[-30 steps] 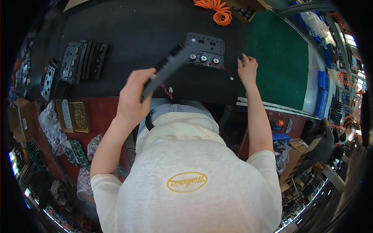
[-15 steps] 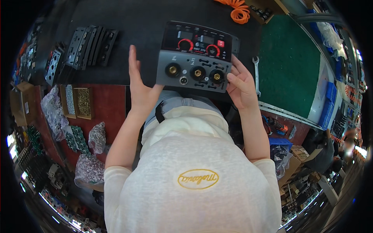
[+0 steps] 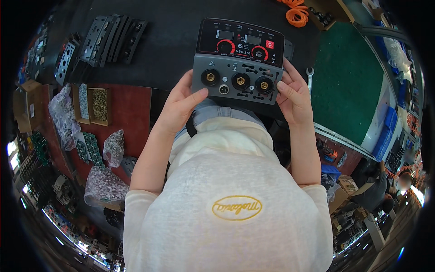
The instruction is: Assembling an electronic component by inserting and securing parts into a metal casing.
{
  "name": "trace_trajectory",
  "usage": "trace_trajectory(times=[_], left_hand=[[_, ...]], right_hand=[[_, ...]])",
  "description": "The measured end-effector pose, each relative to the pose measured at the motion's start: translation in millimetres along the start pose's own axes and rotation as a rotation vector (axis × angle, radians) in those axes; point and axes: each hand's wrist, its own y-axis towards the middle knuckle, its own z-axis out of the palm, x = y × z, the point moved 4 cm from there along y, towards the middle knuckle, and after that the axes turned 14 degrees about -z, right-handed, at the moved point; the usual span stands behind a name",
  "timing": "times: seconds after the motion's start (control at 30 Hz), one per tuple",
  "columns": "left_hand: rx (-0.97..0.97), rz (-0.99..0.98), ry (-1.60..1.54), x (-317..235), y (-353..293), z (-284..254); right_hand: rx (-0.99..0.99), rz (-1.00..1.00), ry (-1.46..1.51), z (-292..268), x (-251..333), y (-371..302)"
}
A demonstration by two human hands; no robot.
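Between my hands is a grey and black welder front panel (image 3: 244, 63), tilted so that its face shows. Its upper dark part bears two small displays and two knobs ringed in red. Three round black sockets with brass centres and a smaller round connector sit on its lower grey part. My left hand (image 3: 183, 102) grips the lower left corner, thumb on the front and fingers behind. At the right edge my right hand (image 3: 294, 93) holds the panel with the thumb against its side; the fingers behind are partly hidden. A dark piece (image 3: 288, 50) shows behind its right edge.
Several dark metal panels (image 3: 113, 41) stand at the left of the black table (image 3: 167, 45). A wrench (image 3: 310, 81) lies by the green mat (image 3: 346, 77). Orange coiled hose (image 3: 297, 16) rests at the far edge. Left are boxes of small fasteners (image 3: 99, 106) and plastic-wrapped parts (image 3: 106, 186).
My left hand has closed from an open, spread pose onto the panel's left corner. In the picture, the panel and the surroundings on the right have shifted slightly rightward.
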Motion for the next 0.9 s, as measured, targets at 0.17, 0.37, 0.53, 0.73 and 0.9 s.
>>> trace_trajectory(times=[0.17,0.37,0.53,0.73,0.9], left_hand=[[-0.013,-0.012,0.114,1.1,2.0,-2.1],[0.112,-0.13,-0.021,2.1,4.6,6.0],[0.183,-0.21,-0.182,14.9,21.0,-3.2],[0.176,-0.229,-0.222,21.3,32.1,-11.6],[0.152,-0.229,-0.223,21.8,37.5,-13.8]], right_hand=[[-0.005,0.012,0.005,-4.8,-3.3,0.7],[0.011,0.067,0.046,-18.5,-13.2,6.1],[0.098,0.066,-0.047,-30.6,-17.9,15.7],[0.081,0.09,-0.064,-30.2,-23.5,22.9],[0.064,0.116,-0.044,-33.3,-30.6,26.5]])
